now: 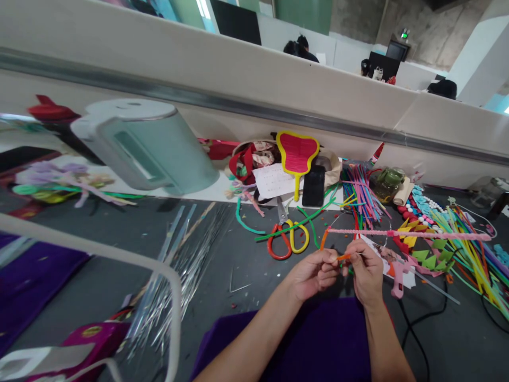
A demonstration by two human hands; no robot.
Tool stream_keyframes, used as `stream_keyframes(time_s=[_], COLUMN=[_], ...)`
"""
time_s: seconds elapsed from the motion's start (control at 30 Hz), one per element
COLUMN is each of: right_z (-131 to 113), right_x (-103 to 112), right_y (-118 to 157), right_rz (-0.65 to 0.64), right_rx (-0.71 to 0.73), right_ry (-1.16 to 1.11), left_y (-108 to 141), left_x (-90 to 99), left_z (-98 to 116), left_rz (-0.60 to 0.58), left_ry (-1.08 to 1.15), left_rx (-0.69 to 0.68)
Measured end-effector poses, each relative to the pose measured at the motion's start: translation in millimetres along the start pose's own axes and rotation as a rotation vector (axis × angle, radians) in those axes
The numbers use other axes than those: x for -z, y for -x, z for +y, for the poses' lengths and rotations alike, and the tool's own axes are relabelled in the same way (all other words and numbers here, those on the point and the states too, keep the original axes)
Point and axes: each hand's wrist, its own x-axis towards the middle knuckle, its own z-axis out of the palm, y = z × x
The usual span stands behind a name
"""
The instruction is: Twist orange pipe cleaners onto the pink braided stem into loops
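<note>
An orange pipe cleaner (344,257) runs between the fingertips of my left hand (320,273) and my right hand (366,269), both pinched closed on it. Just beyond my hands, a long pink fuzzy stick (433,234) extends to the right, with an orange piece (324,240) hanging from its left end. Whether that piece joins the one in my fingers is hard to see. Scissors with red and yellow handles (292,239) lie left of my hands, near green pipe cleaners (314,216). A pink glue gun (397,278) rests right of my right hand.
A pale green kettle (147,146) stands at the back left. Thin silver wires (186,276) spread over the table (234,265). Behind the scissors are a phone (314,185) and a red and yellow fan shape (298,154). Coloured pipe cleaners (363,191) and black cables (421,318) lie right.
</note>
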Motion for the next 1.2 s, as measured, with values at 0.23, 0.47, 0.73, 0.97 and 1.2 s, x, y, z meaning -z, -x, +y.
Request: stream_keyframes(time_s=[0.23, 0.47, 0.73, 0.97, 1.2], right_z=[-0.3, 0.6, 0.7, -2.8, -1.2], right_x=[-2.4, -3.5, -4.0, -4.9, -4.7], right_y=[-0.4, -0.4, -0.1, 0.6, 1.4], right_rz=[0.014, 0.004, 0.013, 0.014, 0.069], right_rx=[-0.001, 0.017, -0.056, -0.013, -0.019], right_ry=[-0.013, -0.053, -0.088, -0.065, -0.059], left_y=[-2.1, -1.5, -1.3, -1.2, 1.7], left_x=[4.4, 6.4, 5.2, 3.0, -6.3], left_z=[-1.2, -1.1, 0.6, 0.8, 0.7], left_rz=[-0.042, -0.067, -0.079, -0.046, 0.079], left_ry=[0.003, 0.012, 0.017, -0.024, -0.096], left_rx=[0.029, 0.047, 0.083, 0.05, -0.087])
